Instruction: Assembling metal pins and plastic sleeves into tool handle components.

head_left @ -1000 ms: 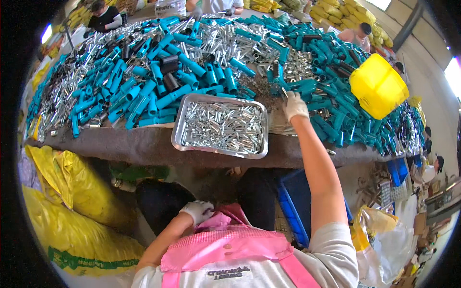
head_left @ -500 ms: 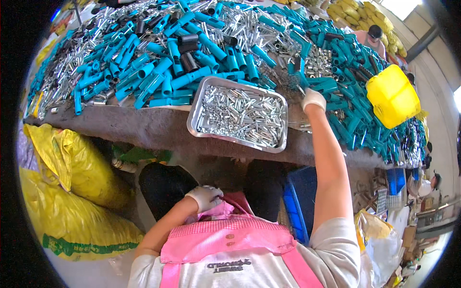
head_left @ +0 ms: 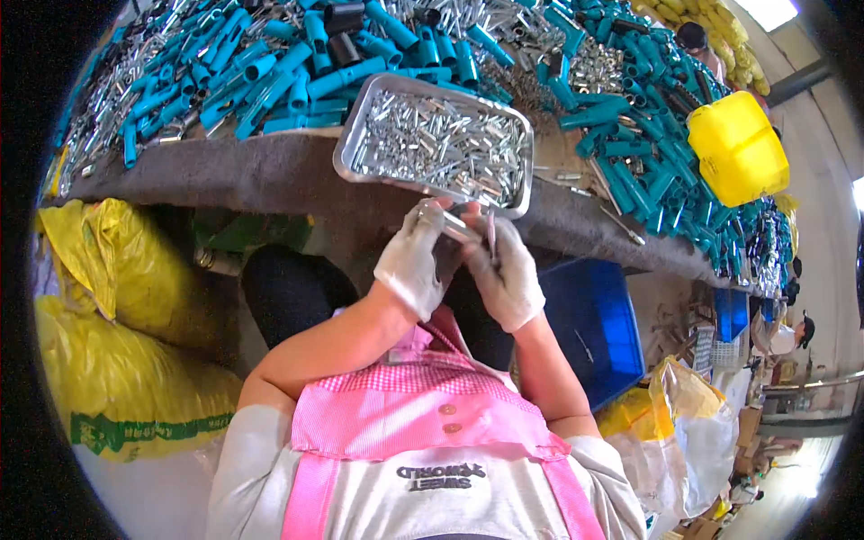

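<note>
Just below the near edge of the metal tray (head_left: 345, 144), my two gloved hands meet over my lap. My left hand (head_left: 414, 265) is closed, its fingers pinching a short silver metal tube (head_left: 461, 229). Beside it, my right hand (head_left: 509, 283) is closed around a slim silver rod-like piece (head_left: 491, 236) that stands up between thumb and fingers. The fingertips of both hands come together at the tube, and part of it is covered. Many small shiny metal pins (head_left: 432, 135) fill the tray.
Teal tubular parts (head_left: 270, 76) and loose metal pieces heap the table behind the tray. A yellow plastic container (head_left: 738, 148) stands at the right. Below are a blue bin (head_left: 589, 328) and yellow sacks (head_left: 135, 378). Another person (head_left: 702, 49) is across the table.
My right hand has come back from the teal parts at the right to the middle. My left hand has risen from my lap to meet it, and metal pieces now show between them.
</note>
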The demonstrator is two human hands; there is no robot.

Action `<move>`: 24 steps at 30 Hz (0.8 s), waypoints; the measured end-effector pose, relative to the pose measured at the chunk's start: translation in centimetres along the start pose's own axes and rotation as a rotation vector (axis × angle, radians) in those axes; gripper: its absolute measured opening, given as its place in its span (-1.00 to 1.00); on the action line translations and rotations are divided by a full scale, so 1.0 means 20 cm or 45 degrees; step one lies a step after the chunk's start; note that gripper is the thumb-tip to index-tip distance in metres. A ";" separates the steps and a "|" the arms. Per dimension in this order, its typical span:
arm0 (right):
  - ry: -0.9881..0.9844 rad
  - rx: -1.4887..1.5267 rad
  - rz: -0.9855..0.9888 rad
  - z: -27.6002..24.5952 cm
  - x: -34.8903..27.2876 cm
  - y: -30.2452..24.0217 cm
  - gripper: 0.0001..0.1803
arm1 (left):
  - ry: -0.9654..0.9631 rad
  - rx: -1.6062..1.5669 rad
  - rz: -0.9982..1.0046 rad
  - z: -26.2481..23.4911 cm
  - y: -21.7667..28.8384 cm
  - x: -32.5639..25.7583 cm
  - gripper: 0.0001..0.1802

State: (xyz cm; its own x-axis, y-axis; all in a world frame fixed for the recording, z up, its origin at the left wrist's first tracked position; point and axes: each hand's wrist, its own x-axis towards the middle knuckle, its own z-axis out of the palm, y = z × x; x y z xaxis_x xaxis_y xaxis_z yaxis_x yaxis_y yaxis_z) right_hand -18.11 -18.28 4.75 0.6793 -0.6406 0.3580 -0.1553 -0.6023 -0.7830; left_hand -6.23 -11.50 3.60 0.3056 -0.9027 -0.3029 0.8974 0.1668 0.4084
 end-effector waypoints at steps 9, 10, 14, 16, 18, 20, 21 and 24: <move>0.731 1.235 -0.424 0.10 -0.03 -0.08 -0.69 | 0.126 -0.590 -0.372 -0.01 -0.06 -0.09 -0.68; 0.747 1.265 -0.414 0.13 -0.04 -0.07 -0.67 | 0.132 -0.587 -0.373 -0.03 -0.07 -0.09 -0.68; 0.740 0.808 -0.335 0.14 -0.08 0.03 -0.59 | 0.118 -0.627 -0.333 -0.10 -0.05 -0.09 -0.61; 0.641 0.683 -0.132 0.09 -0.17 0.12 -0.67 | 0.030 -0.653 -0.333 -0.12 -0.04 -0.09 -0.61; 0.436 0.941 0.176 0.12 -0.26 0.14 -0.74 | 0.065 -0.561 -0.328 -0.11 -0.11 -0.10 -0.53; 0.469 0.343 0.018 0.16 -0.31 0.17 -0.72 | 0.104 -0.540 -0.337 -0.13 -0.16 -0.09 -0.56; 0.474 0.584 0.155 0.17 -0.33 0.17 -0.57 | 0.108 -0.540 -0.339 -0.14 -0.17 -0.08 -0.56; 0.455 0.614 0.246 0.06 -0.35 0.13 -0.49 | 0.291 -0.324 -0.176 -0.13 -0.16 -0.09 -0.77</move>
State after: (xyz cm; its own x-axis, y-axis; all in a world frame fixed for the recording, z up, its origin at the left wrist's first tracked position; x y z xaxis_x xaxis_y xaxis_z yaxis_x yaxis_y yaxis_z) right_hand -22.38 -14.88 -0.39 0.3771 -0.8862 0.2694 0.1460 -0.2303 -0.9621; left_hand -8.80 -9.30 0.64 0.2136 -0.8166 -0.5363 0.9768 0.1688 0.1320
